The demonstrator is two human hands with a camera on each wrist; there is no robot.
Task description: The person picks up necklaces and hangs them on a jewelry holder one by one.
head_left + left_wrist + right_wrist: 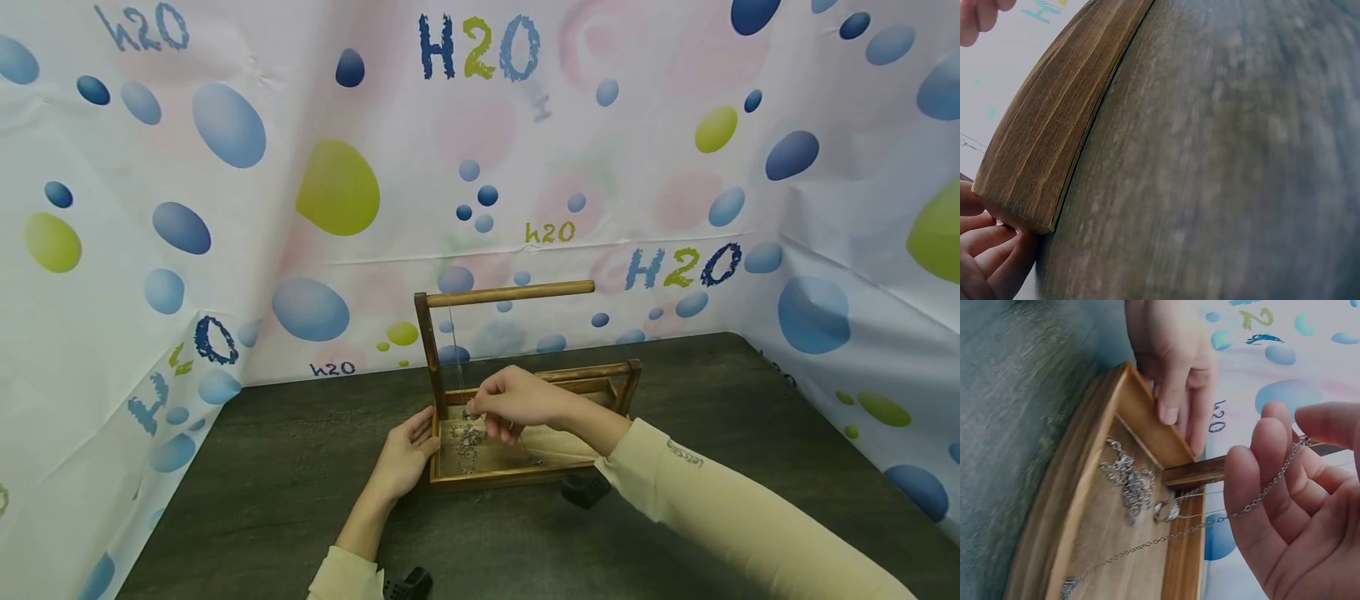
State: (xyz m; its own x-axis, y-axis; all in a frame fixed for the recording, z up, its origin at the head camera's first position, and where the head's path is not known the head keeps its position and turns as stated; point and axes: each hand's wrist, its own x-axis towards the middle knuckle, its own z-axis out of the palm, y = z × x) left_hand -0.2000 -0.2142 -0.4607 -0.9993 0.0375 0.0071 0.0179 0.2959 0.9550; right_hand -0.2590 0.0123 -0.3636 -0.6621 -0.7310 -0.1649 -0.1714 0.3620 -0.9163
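Note:
A wooden jewelry stand (495, 477) has a shallow tray at its base and a horizontal bar (510, 293) on a left post. My left hand (405, 458) grips the tray's left end wall, thumb over its inner side and fingers outside. Above the tray, my right hand (517, 404) pinches a thin silver chain necklace (1204, 520) between thumb and forefinger. The chain slants down to a small silver pendant (1069, 587) in the tray. A tangled heap of silver chains (1138, 494) lies near the tray's left end. One necklace (455, 333) hangs from the bar.
A second, lower rail (585, 372) runs along the stand's back. The stand sits on a dark wooden table (315, 442). A printed backdrop (420, 167) encloses the table behind and at both sides. Black wrist devices (585, 490) show below both wrists.

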